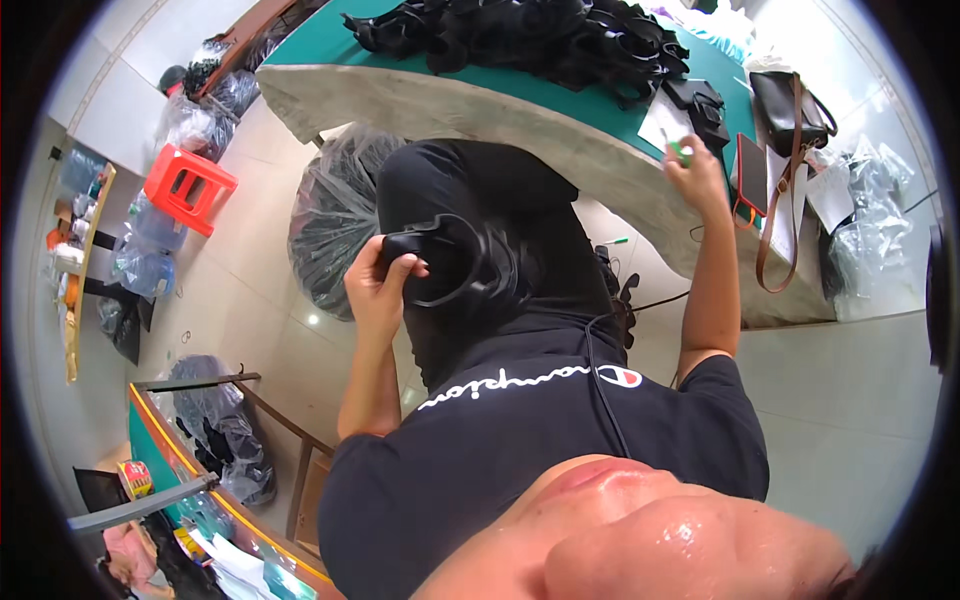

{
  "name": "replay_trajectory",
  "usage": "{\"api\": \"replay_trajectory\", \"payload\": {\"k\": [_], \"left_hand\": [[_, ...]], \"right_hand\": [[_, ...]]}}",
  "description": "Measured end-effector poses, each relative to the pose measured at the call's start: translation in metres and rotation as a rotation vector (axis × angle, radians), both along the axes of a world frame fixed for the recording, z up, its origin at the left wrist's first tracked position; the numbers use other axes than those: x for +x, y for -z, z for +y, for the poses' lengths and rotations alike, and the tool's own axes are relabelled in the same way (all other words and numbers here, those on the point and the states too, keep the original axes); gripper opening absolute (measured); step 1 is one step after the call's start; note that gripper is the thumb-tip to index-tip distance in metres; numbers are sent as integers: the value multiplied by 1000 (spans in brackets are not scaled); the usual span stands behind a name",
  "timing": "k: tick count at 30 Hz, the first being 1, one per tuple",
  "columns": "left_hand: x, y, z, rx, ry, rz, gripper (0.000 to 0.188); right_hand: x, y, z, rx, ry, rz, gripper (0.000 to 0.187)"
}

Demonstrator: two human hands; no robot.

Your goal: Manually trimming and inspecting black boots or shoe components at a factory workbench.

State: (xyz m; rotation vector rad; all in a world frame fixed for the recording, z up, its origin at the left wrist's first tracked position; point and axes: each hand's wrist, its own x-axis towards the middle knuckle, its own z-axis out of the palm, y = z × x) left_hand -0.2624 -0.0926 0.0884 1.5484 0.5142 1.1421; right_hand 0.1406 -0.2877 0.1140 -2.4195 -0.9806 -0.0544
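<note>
My left hand (376, 285) is closed on a black looped piece (484, 268), pinching its flat, wide end between thumb and fingers. The rest of the loop hangs over my lap; whether it is leather or another smooth material I cannot tell. Out over the table's edge, my right hand (698, 178) is closed round a small green-handled tool (682, 153), its thin tip pointing at a white sheet (660, 122). Similar black pieces (530, 40) lie in a heap across the green tabletop (310, 45).
Beside my right hand are a red-edged phone (750, 175), a black pouch (705, 112) and a handbag (790, 110) with a brown strap. A stuffed clear plastic bag (335, 220) stands by my leg. A red stool (190, 190) is at the left.
</note>
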Motion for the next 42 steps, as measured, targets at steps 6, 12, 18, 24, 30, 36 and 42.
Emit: {"api": "replay_trajectory", "payload": {"k": [6, 12, 18, 24, 30, 36, 42], "left_hand": [[21, -20, -19, -247, 365, 62, 4], [22, -17, -27, -387, 499, -64, 8], [16, -15, -32, -344, 514, -15, 8], [15, -13, -32, -279, 509, 21, 10], [16, -14, -31, -286, 525, 44, 11], [16, -17, -31, -260, 538, 67, 10], [17, -21, -32, -288, 553, 122, 8]], "right_hand": [[-165, -19, 36, 386, -713, 401, 17], [-189, -11, 47, 397, -874, 282, 35], [-197, -14, 46, 294, -912, 351, 33], [-196, -9, 41, 298, -917, 384, 31], [-196, -9, 40, 304, -894, 346, 36], [-192, -17, 39, 241, -922, 224, 40], [-186, -22, 36, 186, -964, 226, 41]]}}
